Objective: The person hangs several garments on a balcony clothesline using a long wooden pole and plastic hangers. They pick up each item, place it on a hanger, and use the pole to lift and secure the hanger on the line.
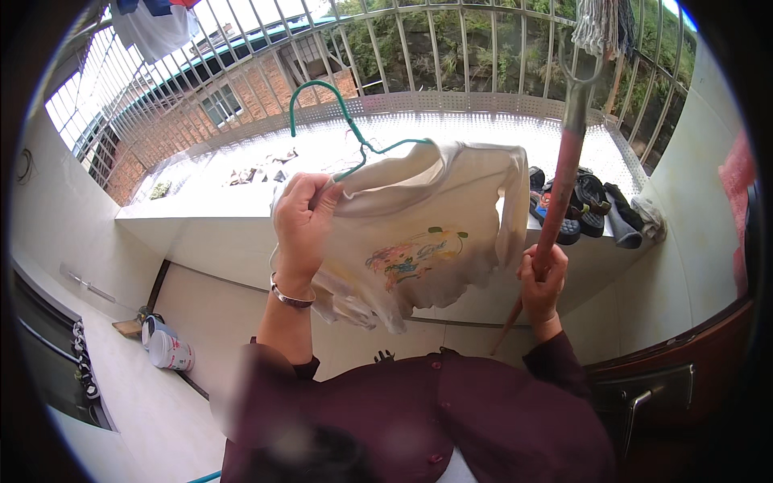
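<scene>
My left hand (304, 221) grips the shoulder of a small white shirt (419, 233) with a colourful print on its front. The shirt hangs on a green wire hanger (338, 113) whose hook rises above my hand. My right hand (541, 278) is closed around a long red pole (564, 173) that ends in a metal fork at the top, near the window bars. The shirt hangs between the two hands, in front of a white ledge. A silver bracelet sits on my left wrist.
A barred window grille (403, 48) curves over a perforated white ledge (483, 129). Several dark shoes (584, 205) lie on the ledge at right. A mop head (600, 24) hangs top right. A white bottle (169, 350) stands on the floor at left. A brown door (684, 378) is at lower right.
</scene>
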Available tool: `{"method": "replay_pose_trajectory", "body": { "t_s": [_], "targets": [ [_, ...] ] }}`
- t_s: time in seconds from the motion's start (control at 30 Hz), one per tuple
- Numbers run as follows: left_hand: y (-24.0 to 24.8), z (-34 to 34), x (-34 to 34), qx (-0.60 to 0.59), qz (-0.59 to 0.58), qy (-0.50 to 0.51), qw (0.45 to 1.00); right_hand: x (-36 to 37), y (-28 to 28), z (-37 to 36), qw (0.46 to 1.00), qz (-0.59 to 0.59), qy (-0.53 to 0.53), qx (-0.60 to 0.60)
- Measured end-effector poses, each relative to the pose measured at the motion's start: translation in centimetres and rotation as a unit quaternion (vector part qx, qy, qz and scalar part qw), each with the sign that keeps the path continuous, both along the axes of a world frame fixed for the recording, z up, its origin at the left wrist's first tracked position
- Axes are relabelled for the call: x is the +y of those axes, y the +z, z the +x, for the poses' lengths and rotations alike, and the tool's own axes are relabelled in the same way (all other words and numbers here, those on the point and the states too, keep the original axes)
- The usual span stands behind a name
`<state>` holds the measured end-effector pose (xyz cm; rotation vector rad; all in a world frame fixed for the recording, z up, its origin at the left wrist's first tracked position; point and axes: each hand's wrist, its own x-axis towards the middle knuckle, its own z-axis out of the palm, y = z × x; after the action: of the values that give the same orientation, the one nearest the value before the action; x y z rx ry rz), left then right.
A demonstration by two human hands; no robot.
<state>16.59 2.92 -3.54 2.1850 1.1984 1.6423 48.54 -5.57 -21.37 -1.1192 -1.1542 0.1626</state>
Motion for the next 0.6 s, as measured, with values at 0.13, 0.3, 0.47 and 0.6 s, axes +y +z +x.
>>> {"method": "replay_pose_trajectory", "body": {
  "t_s": [0.13, 0.3, 0.47, 0.6],
  "targets": [
    [2.1, -2.4, -1.9, -0.016, 0.017, 0.065, 0.998, -0.3, 0.4, -7.5, 0.963, 0.018, 0.222, -0.149],
    [4.0, -6.0, -3.3, -0.036, 0.054, 0.091, 0.994, 0.8, -1.4, -14.0, 0.938, -0.046, 0.323, -0.118],
    [4.3, -9.2, -5.6, -0.032, 0.070, 0.136, 0.988, 1.2, -2.1, -16.2, 0.927, -0.071, 0.358, -0.089],
    [4.0, -10.7, -6.5, -0.038, 0.074, 0.146, 0.986, 1.5, -2.4, -16.8, 0.913, -0.077, 0.392, -0.083]
  ]
}}
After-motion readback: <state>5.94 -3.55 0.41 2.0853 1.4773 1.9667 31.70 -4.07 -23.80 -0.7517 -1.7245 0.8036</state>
